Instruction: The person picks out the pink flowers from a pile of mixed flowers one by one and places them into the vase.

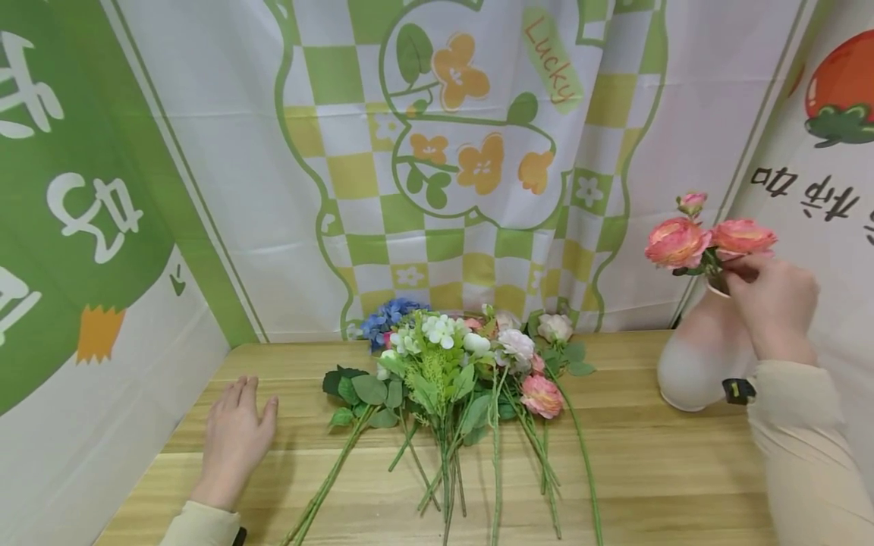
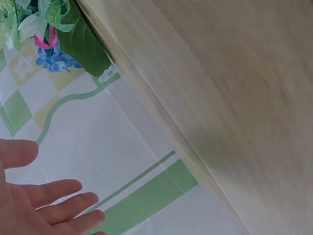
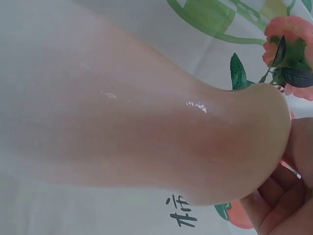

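At the right, a pink-and-white vase (image 1: 698, 356) stands on the table, its glossy side filling much of the right wrist view. Pink artificial flowers (image 1: 677, 243), two full blooms and a bud, rise from its mouth. My right hand (image 1: 774, 303) is at the vase mouth, thumb and forefinger pinching the flowers' stem just below the blooms. In the right wrist view the curled fingers (image 3: 283, 196) are beside the rim. My left hand (image 1: 235, 432) rests on the table's left side, fingers straight and holding nothing.
Several artificial flowers lie heaped mid-table: a blue hydrangea (image 1: 392, 318), white blossoms (image 1: 440, 330), a pink flower (image 1: 542, 396) and green leaves, with stems pointing toward the front edge. Printed cloth (image 1: 478, 250) hangs behind the wooden table (image 1: 655, 470) and along both sides.
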Motion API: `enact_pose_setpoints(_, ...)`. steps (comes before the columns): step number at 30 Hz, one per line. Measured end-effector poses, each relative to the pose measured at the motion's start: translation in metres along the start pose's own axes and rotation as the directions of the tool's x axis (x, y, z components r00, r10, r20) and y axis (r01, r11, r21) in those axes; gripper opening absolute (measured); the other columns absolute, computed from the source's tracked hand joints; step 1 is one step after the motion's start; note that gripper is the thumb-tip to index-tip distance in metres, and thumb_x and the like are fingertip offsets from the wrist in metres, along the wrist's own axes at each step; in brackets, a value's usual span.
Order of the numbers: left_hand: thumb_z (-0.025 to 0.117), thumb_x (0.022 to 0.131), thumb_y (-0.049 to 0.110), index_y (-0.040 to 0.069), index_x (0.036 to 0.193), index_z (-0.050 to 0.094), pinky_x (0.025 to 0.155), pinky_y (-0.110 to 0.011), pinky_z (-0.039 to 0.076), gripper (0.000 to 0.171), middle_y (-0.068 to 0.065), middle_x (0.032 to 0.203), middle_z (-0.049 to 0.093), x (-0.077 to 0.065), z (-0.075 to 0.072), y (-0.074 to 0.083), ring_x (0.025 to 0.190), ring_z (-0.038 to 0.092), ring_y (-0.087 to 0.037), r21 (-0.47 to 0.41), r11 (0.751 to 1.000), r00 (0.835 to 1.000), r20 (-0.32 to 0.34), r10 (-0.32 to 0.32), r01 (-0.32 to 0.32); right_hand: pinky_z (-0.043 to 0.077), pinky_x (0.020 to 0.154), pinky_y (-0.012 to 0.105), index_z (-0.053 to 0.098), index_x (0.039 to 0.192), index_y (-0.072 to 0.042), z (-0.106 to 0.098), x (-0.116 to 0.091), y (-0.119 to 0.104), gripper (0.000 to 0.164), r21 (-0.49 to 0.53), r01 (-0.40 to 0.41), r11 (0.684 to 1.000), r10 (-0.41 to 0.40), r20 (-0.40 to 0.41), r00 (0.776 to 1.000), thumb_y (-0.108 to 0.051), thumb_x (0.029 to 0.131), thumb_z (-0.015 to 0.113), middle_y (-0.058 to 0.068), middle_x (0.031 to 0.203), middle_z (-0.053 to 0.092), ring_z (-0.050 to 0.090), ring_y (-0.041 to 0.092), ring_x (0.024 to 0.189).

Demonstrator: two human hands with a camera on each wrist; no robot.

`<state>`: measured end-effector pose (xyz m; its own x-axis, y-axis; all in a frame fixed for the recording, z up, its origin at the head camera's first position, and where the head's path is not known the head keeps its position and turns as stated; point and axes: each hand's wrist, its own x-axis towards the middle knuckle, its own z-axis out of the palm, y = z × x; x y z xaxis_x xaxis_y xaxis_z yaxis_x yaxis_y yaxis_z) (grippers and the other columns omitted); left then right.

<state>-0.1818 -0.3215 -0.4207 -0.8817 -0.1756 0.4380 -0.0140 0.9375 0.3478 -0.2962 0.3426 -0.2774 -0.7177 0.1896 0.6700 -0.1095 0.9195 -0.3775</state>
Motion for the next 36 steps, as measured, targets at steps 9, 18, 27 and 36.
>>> enact_pose_setpoints(9,0.045,0.099,0.027,-0.017,0.135,0.036,0.104,-0.069,0.020,0.057,-0.041,0.137,0.033,-0.0008,-0.0009,0.0005,0.127,0.028,-0.058,0.002,1.000,1.000,0.018,-0.014,0.013,0.033,0.072,0.051,0.070,0.099,0.002,-0.0023,-0.0040,-0.0001,0.028,-0.012,0.050,0.999,-0.049,0.029,0.998,-0.023,0.087,0.067,0.027,0.092,0.068,0.059,0.045,0.082)
enact_pose_setpoints(18,0.047,0.098,0.026,-0.016,0.134,0.037,0.104,-0.070,0.019,0.057,-0.041,0.137,0.033,-0.0017,-0.0016,0.0012,0.127,0.028,-0.058,0.009,1.000,1.000,0.013,-0.018,0.018,0.032,0.071,0.052,0.071,0.099,0.003,0.0007,-0.0053,-0.0034,0.028,-0.005,-0.004,1.000,0.004,-0.026,1.000,-0.023,0.088,0.066,0.028,0.095,0.067,0.058,0.046,0.086)
enact_pose_setpoints(27,0.046,0.098,0.027,-0.016,0.134,0.037,0.104,-0.070,0.019,0.057,-0.041,0.138,0.033,-0.0011,-0.0020,0.0024,0.127,0.028,-0.058,0.005,1.000,1.000,0.009,-0.015,0.015,0.035,0.068,0.054,0.071,0.092,0.006,0.0015,-0.0058,-0.0022,0.029,-0.022,0.040,0.999,-0.041,-0.048,0.998,-0.020,0.090,0.060,0.030,0.091,0.066,0.058,0.048,0.081)
enact_pose_setpoints(36,0.047,0.097,0.026,-0.016,0.133,0.038,0.104,-0.070,0.020,0.056,-0.041,0.136,0.035,-0.0008,-0.0016,0.0024,0.126,0.030,-0.058,0.011,1.000,1.000,-0.002,-0.003,0.003,0.033,0.067,0.061,0.071,0.088,0.008,0.0024,-0.0061,0.0001,0.031,-0.062,0.090,0.994,-0.093,-0.054,0.994,-0.020,0.091,0.057,0.037,0.085,0.061,0.052,0.054,0.075)
